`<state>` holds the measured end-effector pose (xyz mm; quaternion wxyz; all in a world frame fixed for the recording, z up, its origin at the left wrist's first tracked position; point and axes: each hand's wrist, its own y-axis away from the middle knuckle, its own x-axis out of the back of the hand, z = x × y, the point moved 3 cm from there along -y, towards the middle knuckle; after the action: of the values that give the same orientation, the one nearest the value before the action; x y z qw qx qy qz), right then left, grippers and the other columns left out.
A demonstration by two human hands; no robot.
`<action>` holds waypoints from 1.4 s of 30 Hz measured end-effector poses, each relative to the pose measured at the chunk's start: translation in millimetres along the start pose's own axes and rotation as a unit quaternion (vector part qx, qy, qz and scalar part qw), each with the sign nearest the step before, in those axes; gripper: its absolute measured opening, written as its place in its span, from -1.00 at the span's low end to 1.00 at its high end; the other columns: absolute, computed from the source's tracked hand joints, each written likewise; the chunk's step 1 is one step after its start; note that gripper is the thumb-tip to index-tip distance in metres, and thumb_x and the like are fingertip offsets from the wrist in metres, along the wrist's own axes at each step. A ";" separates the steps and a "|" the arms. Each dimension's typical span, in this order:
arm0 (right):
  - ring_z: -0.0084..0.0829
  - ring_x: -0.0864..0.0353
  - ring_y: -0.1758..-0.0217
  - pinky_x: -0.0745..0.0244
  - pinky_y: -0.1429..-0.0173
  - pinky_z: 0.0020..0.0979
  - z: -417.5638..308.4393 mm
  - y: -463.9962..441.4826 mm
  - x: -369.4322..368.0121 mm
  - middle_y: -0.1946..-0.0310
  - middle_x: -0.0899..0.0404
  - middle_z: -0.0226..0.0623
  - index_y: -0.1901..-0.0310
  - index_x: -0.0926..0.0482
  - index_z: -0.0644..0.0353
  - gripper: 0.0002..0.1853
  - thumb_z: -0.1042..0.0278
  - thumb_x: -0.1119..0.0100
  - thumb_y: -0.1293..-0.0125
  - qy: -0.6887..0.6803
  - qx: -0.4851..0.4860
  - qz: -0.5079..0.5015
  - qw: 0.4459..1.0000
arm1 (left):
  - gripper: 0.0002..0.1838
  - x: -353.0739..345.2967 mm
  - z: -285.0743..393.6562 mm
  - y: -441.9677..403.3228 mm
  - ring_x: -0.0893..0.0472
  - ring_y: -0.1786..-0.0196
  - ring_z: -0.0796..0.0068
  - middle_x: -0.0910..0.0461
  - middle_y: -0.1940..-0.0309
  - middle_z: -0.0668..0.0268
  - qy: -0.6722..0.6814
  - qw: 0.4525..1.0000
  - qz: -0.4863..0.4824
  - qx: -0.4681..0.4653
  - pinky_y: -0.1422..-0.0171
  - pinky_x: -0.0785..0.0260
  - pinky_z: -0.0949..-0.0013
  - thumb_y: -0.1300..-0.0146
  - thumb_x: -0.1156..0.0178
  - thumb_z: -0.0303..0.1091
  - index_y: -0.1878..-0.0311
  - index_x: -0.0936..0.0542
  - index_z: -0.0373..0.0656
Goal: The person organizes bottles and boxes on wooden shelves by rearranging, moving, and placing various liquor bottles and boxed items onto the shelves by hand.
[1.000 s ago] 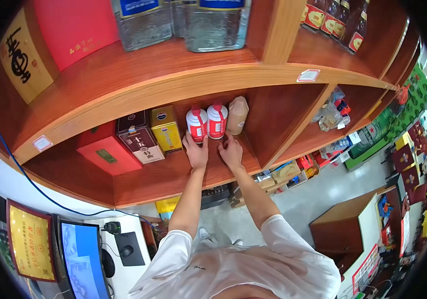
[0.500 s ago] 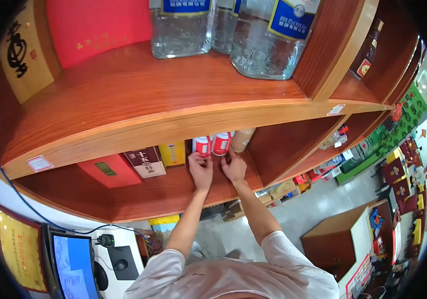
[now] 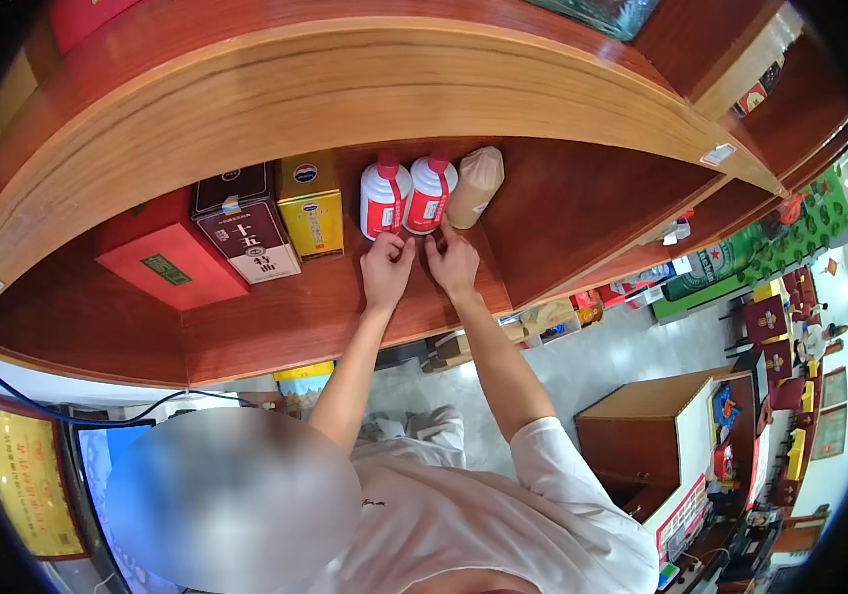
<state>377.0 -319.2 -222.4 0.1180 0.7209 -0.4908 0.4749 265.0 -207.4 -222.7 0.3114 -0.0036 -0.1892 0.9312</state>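
At twelve o'clock from the left hand point(image 3: 387, 272) stands the left bottle point(image 3: 385, 201); at eleven from the right hand point(image 3: 454, 267), the right bottle point(image 3: 430, 196). The hands are apart, fingers bent; whether they touch the bottles, I cannot tell. Toward eight, a blur point(image 3: 236, 500) hides much of the screen point(image 3: 93, 465).

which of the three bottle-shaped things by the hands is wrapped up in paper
The rightmost one, a tan, paper-wrapped, bottle-shaped item. The two white cylindrical bottles to its left show bare red caps and red labels.
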 end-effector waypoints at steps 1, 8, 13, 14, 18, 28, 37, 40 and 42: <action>-0.04 -0.73 0.12 -0.62 0.02 -0.04 1.2 1.5 -0.6 0.29 -0.73 -0.05 -0.42 -0.49 0.16 -0.37 0.13 -0.25 -0.35 -0.002 -0.001 0.000 1.000 | -0.75 0.2 0.1 1.4 -0.36 0.56 0.76 -0.48 0.67 0.41 0.006 1.000 -0.001 0.008 0.47 -0.19 0.48 -0.38 -0.37 -0.40 0.35 -0.52 -0.27; -0.10 -0.71 0.09 -0.62 -0.02 -0.08 -5.4 4.6 1.8 0.29 -0.70 -0.16 -0.45 -0.47 0.06 -0.36 0.14 -0.25 -0.34 -0.007 0.019 0.001 1.000 | -0.77 0.3 -3.1 -3.3 -0.46 0.56 0.71 -0.56 0.64 0.33 0.024 1.000 -0.011 -0.006 0.46 -0.28 0.45 -0.36 -0.38 -0.42 0.34 -0.53 -0.28; -0.10 -0.69 0.00 -0.61 -0.07 -0.07 -6.4 3.5 -1.8 0.18 -0.69 -0.15 -0.47 -0.48 -0.13 -0.38 0.11 -0.25 -0.37 0.044 0.063 -0.006 0.997 | -0.77 -1.7 -5.7 -3.0 -0.47 0.50 0.75 -0.57 0.60 0.40 0.043 0.999 -0.008 -0.004 0.42 -0.28 0.50 -0.38 -0.37 -0.39 0.31 -0.54 -0.27; -0.11 -0.69 -0.01 -0.61 -0.07 -0.07 -5.7 3.4 -3.2 0.18 -0.69 -0.16 -0.47 -0.47 -0.14 -0.38 0.11 -0.25 -0.37 0.051 0.072 -0.002 0.996 | -0.77 -1.4 -5.6 -2.8 -0.47 0.50 0.75 -0.57 0.60 0.39 0.045 0.999 -0.009 0.002 0.42 -0.28 0.49 -0.38 -0.37 -0.39 0.32 -0.54 -0.27; -0.10 -0.68 -0.01 -0.62 -0.09 -0.07 -6.4 1.3 -3.8 0.19 -0.67 -0.18 -0.48 -0.46 -0.21 -0.36 0.09 -0.26 -0.35 0.048 0.069 -0.007 0.996 | -0.77 1.1 -7.8 -4.7 -0.47 0.53 0.74 -0.55 0.59 0.38 0.063 0.998 0.012 0.003 0.48 -0.27 0.50 -0.41 -0.35 -0.38 0.31 -0.52 -0.26; -0.04 -0.70 -0.09 -0.62 -0.16 -0.03 -12.2 3.7 -0.9 0.01 -0.73 -0.11 -0.27 -0.61 -0.14 -0.48 0.10 -0.29 -0.24 0.016 0.061 0.046 0.997 | -0.81 10.3 -24.7 6.0 -0.44 0.55 0.73 -0.49 0.47 0.45 0.233 0.965 0.106 0.059 0.61 -0.32 0.55 -0.46 -0.31 -0.33 0.16 -0.49 -0.17; -0.05 -0.67 -0.14 -0.61 -0.18 -0.02 -10.3 10.0 5.6 -0.03 -0.71 -0.09 -0.23 -0.63 0.00 -0.51 0.08 -0.27 -0.28 0.001 0.035 0.009 0.999 | -0.85 6.7 -29.0 -2.2 -0.47 0.47 0.64 -0.46 0.40 0.34 0.205 0.974 0.092 0.011 0.64 -0.35 0.55 -0.56 -0.16 -0.39 0.08 -0.38 -0.19; -0.04 -0.66 -0.17 -0.62 -0.17 -0.02 -8.7 7.8 8.1 -0.05 -0.70 -0.06 -0.26 -0.62 -0.05 -0.51 0.05 -0.25 -0.32 0.001 0.034 0.000 0.999 | -0.85 5.9 -24.8 -4.0 -0.49 0.46 0.62 -0.44 0.40 0.33 0.180 0.979 0.095 0.015 0.67 -0.36 0.52 -0.55 -0.15 -0.41 0.08 -0.37 -0.21; -0.03 -0.68 -0.12 -0.62 -0.15 -0.03 -11.7 10.3 8.6 -0.03 -0.71 -0.07 -0.24 -0.64 -0.05 -0.52 0.05 -0.25 -0.31 -0.005 0.036 0.003 0.999 | -0.84 7.7 -24.8 -2.3 -0.50 0.45 0.61 -0.44 0.39 0.33 0.176 0.980 0.089 0.013 0.67 -0.37 0.51 -0.55 -0.15 -0.42 0.09 -0.36 -0.21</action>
<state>362.5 -321.9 -212.5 0.0882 0.7254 -0.4766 0.4887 263.1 -192.6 -244.1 0.2559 -0.1805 -0.1180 0.9424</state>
